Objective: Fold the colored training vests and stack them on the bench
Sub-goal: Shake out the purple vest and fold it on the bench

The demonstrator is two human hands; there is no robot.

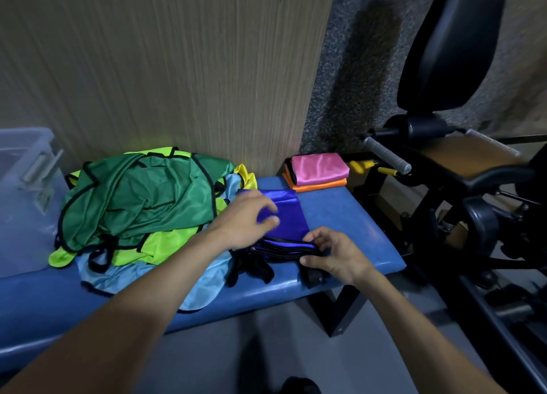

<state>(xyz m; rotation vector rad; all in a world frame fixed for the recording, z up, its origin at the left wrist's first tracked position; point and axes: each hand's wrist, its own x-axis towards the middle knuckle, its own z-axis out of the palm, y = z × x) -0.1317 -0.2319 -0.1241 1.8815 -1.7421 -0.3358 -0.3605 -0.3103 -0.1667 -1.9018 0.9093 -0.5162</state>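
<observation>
A purple vest with black trim lies partly folded on the blue bench. My left hand hovers over its left part, blurred, with fingers loosely curled. My right hand pinches the folded near edge of the purple vest. A heap of unfolded vests lies to the left: a dark green vest on top, a lime vest and a light blue vest beneath. At the bench's far right corner a folded pink vest sits on a folded orange vest.
A translucent plastic bin stands on the bench at the left. A wooden wall panel backs the bench. Black gym equipment with a padded seat and handles stands close on the right. Grey floor lies below.
</observation>
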